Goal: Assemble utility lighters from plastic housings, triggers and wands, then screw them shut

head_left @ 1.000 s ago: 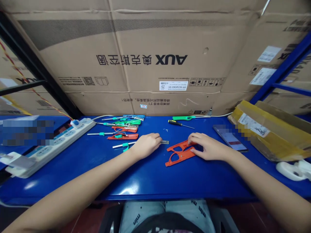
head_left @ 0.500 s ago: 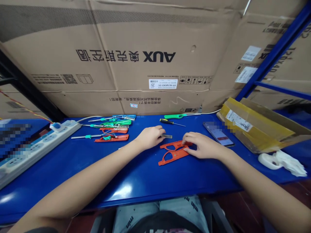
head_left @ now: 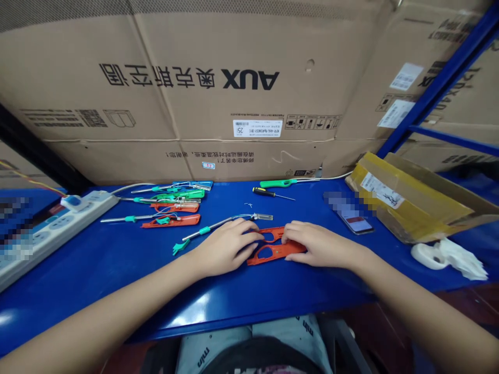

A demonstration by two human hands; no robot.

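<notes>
Two orange lighter casing halves lie side by side on the blue table, the upper casing half (head_left: pixel 272 234) and the lower casing half (head_left: pixel 275 252). My left hand (head_left: pixel 228 244) has its fingers and thumb bent at their left ends. At the right ends, my right hand (head_left: pixel 312 244) has curled fingers on the upper half and the thumb by the lower one. Just beyond my left hand rests a lighter's inner assembly, with a clear fuel tank (head_left: pixel 263 216), thin wires and a metal tube (head_left: pixel 212 227). A teal trigger piece (head_left: pixel 181 246) is near its lower end.
Several opened lighters (head_left: pixel 171 221) lie in rows at the left beside a white power strip (head_left: pixel 58 228). Farther back are a green lighter (head_left: pixel 276 183) and a small screwdriver (head_left: pixel 268 193). A phone (head_left: pixel 351 215), a yellow-taped box (head_left: pixel 405 197) and a white object (head_left: pixel 431 255) occupy the right.
My left hand has let go of the fuel tank assembly, leaving it on the table, and come nearer to the orange casing halves. The view has shifted slightly.
</notes>
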